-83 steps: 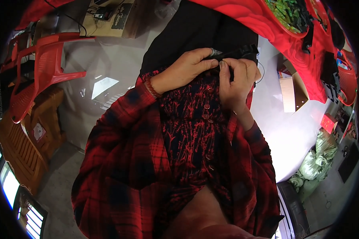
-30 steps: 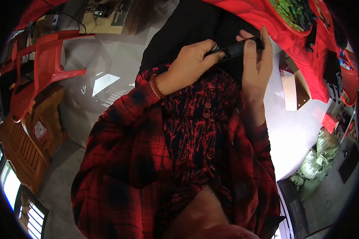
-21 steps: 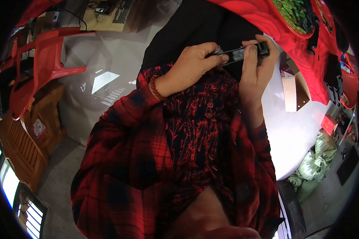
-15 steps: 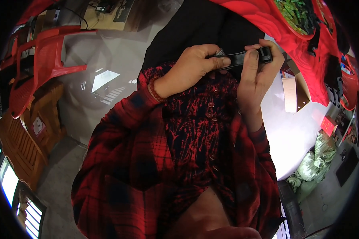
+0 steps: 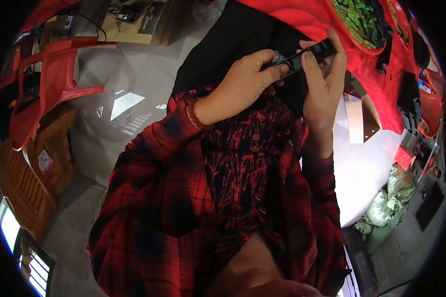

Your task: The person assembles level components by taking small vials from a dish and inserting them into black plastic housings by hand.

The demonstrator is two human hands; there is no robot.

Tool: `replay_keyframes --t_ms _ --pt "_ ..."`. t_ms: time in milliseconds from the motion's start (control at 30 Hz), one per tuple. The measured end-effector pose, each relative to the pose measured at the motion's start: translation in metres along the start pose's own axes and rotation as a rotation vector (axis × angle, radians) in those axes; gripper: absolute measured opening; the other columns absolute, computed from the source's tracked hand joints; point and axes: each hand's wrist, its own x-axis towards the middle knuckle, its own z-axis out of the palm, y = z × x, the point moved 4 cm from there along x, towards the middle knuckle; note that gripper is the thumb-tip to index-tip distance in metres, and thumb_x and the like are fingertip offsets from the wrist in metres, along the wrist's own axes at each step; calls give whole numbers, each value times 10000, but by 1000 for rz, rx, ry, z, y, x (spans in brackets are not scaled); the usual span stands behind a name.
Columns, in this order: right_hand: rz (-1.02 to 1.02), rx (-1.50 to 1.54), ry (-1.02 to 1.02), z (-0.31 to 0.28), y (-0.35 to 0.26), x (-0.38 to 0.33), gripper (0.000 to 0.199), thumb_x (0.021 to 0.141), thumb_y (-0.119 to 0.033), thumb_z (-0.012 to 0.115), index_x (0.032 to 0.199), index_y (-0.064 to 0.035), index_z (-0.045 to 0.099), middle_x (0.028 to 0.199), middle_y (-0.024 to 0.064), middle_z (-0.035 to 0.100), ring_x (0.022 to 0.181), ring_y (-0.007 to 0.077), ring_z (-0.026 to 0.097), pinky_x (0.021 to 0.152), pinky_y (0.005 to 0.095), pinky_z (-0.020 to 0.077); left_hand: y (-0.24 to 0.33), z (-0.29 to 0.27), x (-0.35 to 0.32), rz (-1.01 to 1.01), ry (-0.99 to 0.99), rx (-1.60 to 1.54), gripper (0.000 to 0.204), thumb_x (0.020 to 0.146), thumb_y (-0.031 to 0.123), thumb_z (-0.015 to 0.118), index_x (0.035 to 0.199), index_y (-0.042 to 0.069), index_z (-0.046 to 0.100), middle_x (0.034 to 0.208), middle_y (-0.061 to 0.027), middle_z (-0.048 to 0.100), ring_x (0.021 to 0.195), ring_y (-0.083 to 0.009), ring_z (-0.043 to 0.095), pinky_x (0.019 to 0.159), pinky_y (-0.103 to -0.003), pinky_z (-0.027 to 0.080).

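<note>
Both my hands hold one long, narrow black plastic part (image 5: 296, 63) over my lap, slanting up to the right. My left hand (image 5: 235, 91) is closed on its lower left end, thumb on top. A small grey textured thing (image 5: 278, 58) shows by those fingers; I cannot make out what it is. My right hand (image 5: 323, 91) grips the squarer upper right end, its thumb pressed on the near face and a finger reaching around the tip. The part's underside is hidden.
A red cloth (image 5: 312, 22) covers the surface ahead on the right, bearing a container of green and black pieces (image 5: 364, 20). Below it stands an open cardboard box (image 5: 356, 121). Green-white sacks (image 5: 386, 203) lie farther right. On the left are a red plastic chair (image 5: 47, 81) and wooden furniture (image 5: 27, 183).
Both hands have shifted slightly, the right one upward, and the black part now tilts more steeply up to the right. The grip of both hands continues.
</note>
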Motion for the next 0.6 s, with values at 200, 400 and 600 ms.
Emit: replay_keyframes --t_ms 200,400,600 --pt "-16 5 -26 -1 3 0 665 942 -104 628 1470 46 253 1180 136 600 982 132 560 915 271 444 -1 1 -1 -38 -18 -119 212 982 191 590 1046 -10 599 920 -34 643 832 -96 626 760 -225 514" --pt "-50 -33 -65 5 -8 1 582 951 -13 554 1464 34 284 1176 188 596 1059 189 600 934 293 467 2 0 -2 12 23 -145 210 973 167 599 1040 -31 617 903 -46 655 826 -109 632 750 -241 517" --pt "-72 -104 10 10 -20 -7 599 887 25 580 1426 5 320 1113 101 574 946 143 570 852 268 482 6 2 -3 -27 34 -254 191 940 165 630 961 -24 644 854 -70 684 691 -107 624 628 -236 490"
